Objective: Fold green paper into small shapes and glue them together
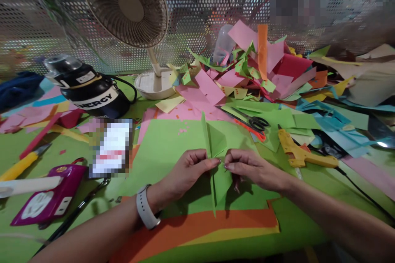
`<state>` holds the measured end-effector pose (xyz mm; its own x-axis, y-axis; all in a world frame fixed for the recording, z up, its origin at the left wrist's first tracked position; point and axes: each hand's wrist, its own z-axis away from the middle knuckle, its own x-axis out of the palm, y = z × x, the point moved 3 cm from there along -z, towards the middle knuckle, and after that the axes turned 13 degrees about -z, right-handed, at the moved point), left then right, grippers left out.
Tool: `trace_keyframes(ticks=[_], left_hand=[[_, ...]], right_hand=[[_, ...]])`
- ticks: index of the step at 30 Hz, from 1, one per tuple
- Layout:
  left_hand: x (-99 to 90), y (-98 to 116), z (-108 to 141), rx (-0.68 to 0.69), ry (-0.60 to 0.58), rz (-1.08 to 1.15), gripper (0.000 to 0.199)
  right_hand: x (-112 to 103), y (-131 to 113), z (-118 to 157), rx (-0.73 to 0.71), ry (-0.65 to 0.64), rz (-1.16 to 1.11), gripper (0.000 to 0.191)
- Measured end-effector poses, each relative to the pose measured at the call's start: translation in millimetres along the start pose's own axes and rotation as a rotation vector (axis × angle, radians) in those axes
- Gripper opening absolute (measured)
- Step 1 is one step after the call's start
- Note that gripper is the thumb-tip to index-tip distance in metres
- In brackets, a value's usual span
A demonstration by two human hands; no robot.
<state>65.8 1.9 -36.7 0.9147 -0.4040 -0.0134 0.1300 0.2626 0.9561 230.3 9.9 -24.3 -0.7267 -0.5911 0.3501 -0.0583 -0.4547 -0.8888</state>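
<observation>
An upright piece of folded green paper (219, 187) stands between my hands, its flaps spread to the right of a central crease. My left hand (193, 166), with a white watch band (147, 208) on the wrist, pinches the paper at the crease between thumb and fingers. Close beside it, my right hand (251, 166) is closed in a pinch on the right-hand flap; its fingertips partly hide the edge they grip. Beneath lie flat green sheets (157, 144), with an orange sheet (185, 230) showing along the near side.
To the right are scissors (257, 122) and a yellow glue gun (296, 152) with its cord. Paper scraps (212, 88) heap up behind. A fan (157, 84), black bottle (95, 94), phone (112, 148), purple device (52, 197) and yellow-handled cutter (21, 164) stand or lie leftward.
</observation>
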Motion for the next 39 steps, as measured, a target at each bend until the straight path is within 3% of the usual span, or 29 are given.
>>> trace_keyframes(ticks=[5, 10, 14, 20, 25, 34, 39], left_hand=[[0.4, 0.5, 0.4, 0.002, -0.014, 0.054, 0.035], [-0.1, 1.4, 0.6, -0.016, 0.001, 0.020, 0.031], [2.2, 4.7, 2.0, 0.001, -0.096, -0.022, 0.031], [1.1, 6.5, 2.7, 0.017, -0.188, -0.109, 0.034], [2.7, 12.1, 5.3, -0.005, -0.216, -0.027, 0.021], [-0.5, -1.2, 0.7, -0.001, -0.157, 0.000, 0.020], [-4.5, -5.7, -0.2, -0.028, -0.085, 0.040, 0.022]], right_hand=[[0.2, 1.0, 0.2, -0.007, -0.040, -0.009, 0.031], [-3.0, -1.3, -0.1, -0.047, 0.054, 0.039, 0.033], [-7.1, -4.8, -1.2, -0.131, 0.152, 0.064, 0.035], [-5.3, 1.0, -2.8, -0.118, 0.094, -0.031, 0.037], [-4.4, 0.9, -3.0, -0.135, 0.097, -0.124, 0.033], [-5.4, 0.0, -3.1, -0.060, 0.124, -0.084, 0.037], [-7.0, -1.6, -3.2, -0.091, 0.171, -0.097, 0.039]])
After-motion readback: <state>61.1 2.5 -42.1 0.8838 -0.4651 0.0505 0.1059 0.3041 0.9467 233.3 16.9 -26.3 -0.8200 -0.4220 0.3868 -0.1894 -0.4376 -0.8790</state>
